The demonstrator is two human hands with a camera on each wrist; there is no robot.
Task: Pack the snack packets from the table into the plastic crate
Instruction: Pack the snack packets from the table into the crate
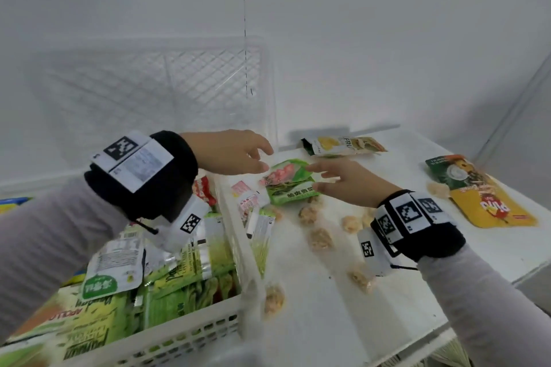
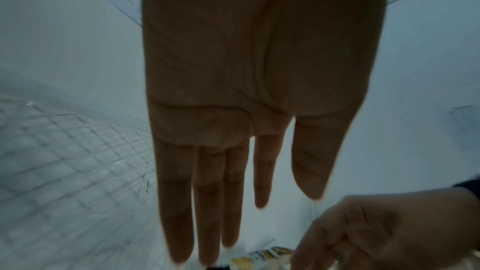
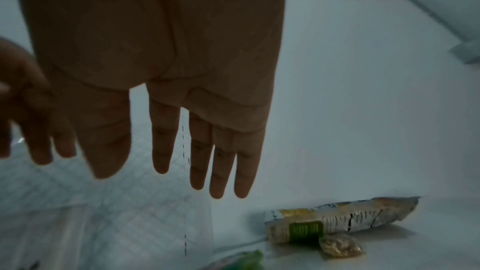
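The green snack packet with a pink picture [image 1: 286, 180] lies on the white table [image 1: 328, 292] just right of the white plastic crate [image 1: 235, 244], between the two hands. The left hand [image 1: 231, 152] reaches over it from the left and the right hand [image 1: 348, 182] from the right; both have straight, spread fingers and pinch nothing, though the fingertips seem to be at the packet's edges. The crate already holds many green and white packets, so I judge that the task is more than half done. Left on the table are this packet, a yellow and white pouch [image 1: 343, 145] farther away, a yellow and green pouch [image 1: 480, 191] at the far right, and several small clear packets of beige snacks [image 1: 320, 237] nearer. Small white packets [image 1: 253, 205] lean at the crate's right wall. A clear lattice crate [image 1: 155, 92] stands behind, and nothing blocks the way.
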